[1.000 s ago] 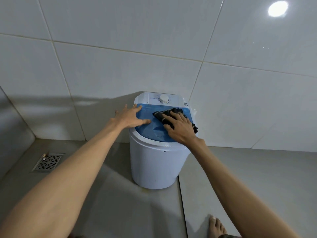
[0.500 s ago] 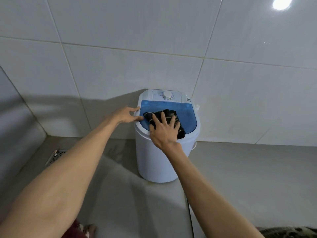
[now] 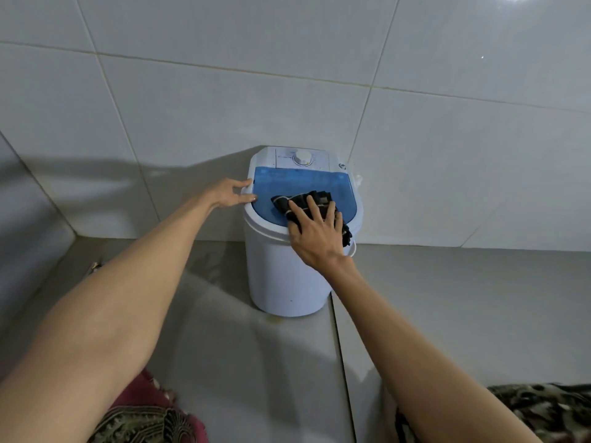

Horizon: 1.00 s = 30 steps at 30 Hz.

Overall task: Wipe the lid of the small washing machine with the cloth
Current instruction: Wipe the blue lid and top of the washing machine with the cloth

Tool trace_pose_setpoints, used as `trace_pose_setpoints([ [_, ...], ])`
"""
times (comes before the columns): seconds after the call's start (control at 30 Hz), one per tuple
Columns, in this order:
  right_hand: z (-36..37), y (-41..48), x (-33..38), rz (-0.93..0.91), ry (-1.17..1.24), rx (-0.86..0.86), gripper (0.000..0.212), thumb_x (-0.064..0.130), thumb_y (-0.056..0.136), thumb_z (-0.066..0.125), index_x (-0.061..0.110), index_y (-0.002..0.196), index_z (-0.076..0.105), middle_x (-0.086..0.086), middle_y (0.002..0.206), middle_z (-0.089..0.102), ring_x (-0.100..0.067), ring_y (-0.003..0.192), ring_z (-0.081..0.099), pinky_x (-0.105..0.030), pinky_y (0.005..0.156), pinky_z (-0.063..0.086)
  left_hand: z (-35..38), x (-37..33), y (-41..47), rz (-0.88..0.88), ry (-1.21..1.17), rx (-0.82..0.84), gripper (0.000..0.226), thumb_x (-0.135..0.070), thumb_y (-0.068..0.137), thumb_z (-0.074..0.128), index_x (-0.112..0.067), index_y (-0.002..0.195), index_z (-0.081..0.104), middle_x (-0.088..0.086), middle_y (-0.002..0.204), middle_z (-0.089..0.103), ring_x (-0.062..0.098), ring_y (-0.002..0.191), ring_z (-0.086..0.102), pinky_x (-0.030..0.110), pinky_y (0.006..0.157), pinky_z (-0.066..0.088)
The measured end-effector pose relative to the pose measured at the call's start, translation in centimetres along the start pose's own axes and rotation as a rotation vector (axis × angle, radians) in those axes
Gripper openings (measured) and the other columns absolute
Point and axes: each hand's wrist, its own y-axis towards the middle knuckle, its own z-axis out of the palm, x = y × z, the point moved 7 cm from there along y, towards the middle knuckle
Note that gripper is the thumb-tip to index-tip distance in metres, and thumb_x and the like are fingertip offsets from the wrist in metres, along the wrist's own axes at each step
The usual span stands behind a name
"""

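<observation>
Pressing cloth (image 3: 303,203) under right hand (image 3: 315,233) onto lid (image 3: 300,187).

— What colour is the washing machine (image 3: 287,276)?
— White, its lid (image 3: 287,183) blue; the cloth (image 3: 283,203) at the lid's four o'clock is black with pale stripes.
— And the fabric (image 3: 144,420) at seven o'clock?
— Brown-and-black mottled, edged maroon.
</observation>
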Motion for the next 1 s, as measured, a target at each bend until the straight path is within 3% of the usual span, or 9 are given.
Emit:
trace_pose_setpoints([
  [0.3, -1.6, 2.0, -6.0, 0.226, 0.056, 0.071, 0.054, 0.044, 0.100, 0.027, 0.040, 0.154, 0.016, -0.004, 0.165, 0.004, -0.048, 0.146, 0.000, -0.055, 0.119, 0.003, 0.1, 0.7, 0.3, 0.002, -0.008, -0.019, 0.070, -0.061, 0.084, 0.057, -0.037, 0.146, 0.036, 0.006, 0.154, 0.037, 0.031, 0.141, 0.036, 0.045, 0.116, 0.028],
  [0.53, -2.5, 5.4, -8.3, 0.345, 0.129, 0.096, 0.054, 0.044, 0.099, 0.033, 0.045, 0.151, 0.019, -0.003, 0.164, 0.006, -0.045, 0.134, 0.027, -0.053, 0.109, 0.026, 0.0, 1.1, 1.5, 0.014, 0.000, -0.022, 0.072, -0.061, 0.082, 0.060, -0.036, 0.146, 0.038, 0.006, 0.155, 0.036, 0.032, 0.141, 0.036, 0.047, 0.116, 0.028],
  [0.77, -3.3, 9.5, -8.9, 0.341, 0.160, 0.127, 0.056, 0.043, 0.098, 0.032, 0.040, 0.152, 0.020, -0.003, 0.164, 0.007, -0.043, 0.142, 0.022, -0.052, 0.113, 0.023, 0.0, 0.8, 2.1, 0.049, 0.003, -0.032, 0.071, -0.059, 0.081, 0.062, -0.033, 0.145, 0.041, 0.008, 0.154, 0.037, 0.031, 0.140, 0.037, 0.045, 0.114, 0.030],
  [1.0, -3.3, 14.0, -7.8, 0.321, 0.042, 0.083, 0.056, 0.037, 0.098, 0.035, 0.034, 0.152, 0.024, -0.007, 0.163, 0.007, -0.044, 0.143, 0.017, -0.057, 0.114, 0.022, 0.1, 1.4, 2.1, 0.051, -0.040, -0.043, 0.069, -0.056, 0.081, 0.064, -0.033, 0.143, 0.044, 0.006, 0.152, 0.041, 0.028, 0.138, 0.040, 0.042, 0.114, 0.031],
])
